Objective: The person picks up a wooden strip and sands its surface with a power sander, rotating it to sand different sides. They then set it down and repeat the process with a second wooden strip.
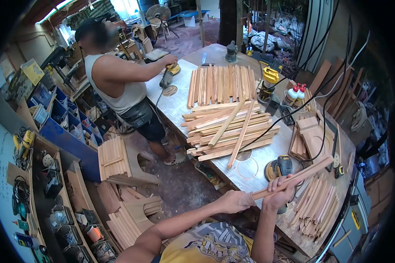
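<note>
A long wooden slat slants up to the right over the near end of the workbench. My right hand is wrapped around its middle part. At its lower left end, my left hand is closed, and something pale shows at the fingertips against the wood. Just beyond my right hand, a yellow and black sander stands on the bench. To the right of that hand lies a bundle of thin wooden slats.
The workbench carries a loose pile of slats and a neat row. Across it, a co-worker holds another sander. Black cables hang at right. Stacked wooden parts stand on the floor at left.
</note>
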`<action>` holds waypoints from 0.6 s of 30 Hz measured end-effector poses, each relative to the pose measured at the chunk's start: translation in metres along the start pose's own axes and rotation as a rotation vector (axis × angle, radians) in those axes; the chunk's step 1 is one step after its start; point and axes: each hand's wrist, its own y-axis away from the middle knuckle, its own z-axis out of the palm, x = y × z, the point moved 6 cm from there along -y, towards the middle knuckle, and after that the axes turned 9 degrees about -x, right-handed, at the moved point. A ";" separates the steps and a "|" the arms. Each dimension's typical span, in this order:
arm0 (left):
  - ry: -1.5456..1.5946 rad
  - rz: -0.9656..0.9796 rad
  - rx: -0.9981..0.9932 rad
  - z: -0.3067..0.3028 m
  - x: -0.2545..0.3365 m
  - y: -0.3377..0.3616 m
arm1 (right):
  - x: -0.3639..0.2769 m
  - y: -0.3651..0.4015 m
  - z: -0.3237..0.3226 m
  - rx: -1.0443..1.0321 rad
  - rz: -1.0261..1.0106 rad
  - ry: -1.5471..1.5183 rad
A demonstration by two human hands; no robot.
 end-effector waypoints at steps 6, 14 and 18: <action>-0.158 0.081 0.240 0.003 -0.019 0.006 | 0.035 -0.037 -0.039 -0.213 0.062 0.779; -0.359 -0.221 0.111 0.008 -0.126 0.026 | 0.015 -0.067 -0.043 -0.493 -0.351 2.216; -0.130 -0.545 0.087 0.022 -0.154 0.058 | 0.024 -0.095 -0.071 -0.324 0.119 2.099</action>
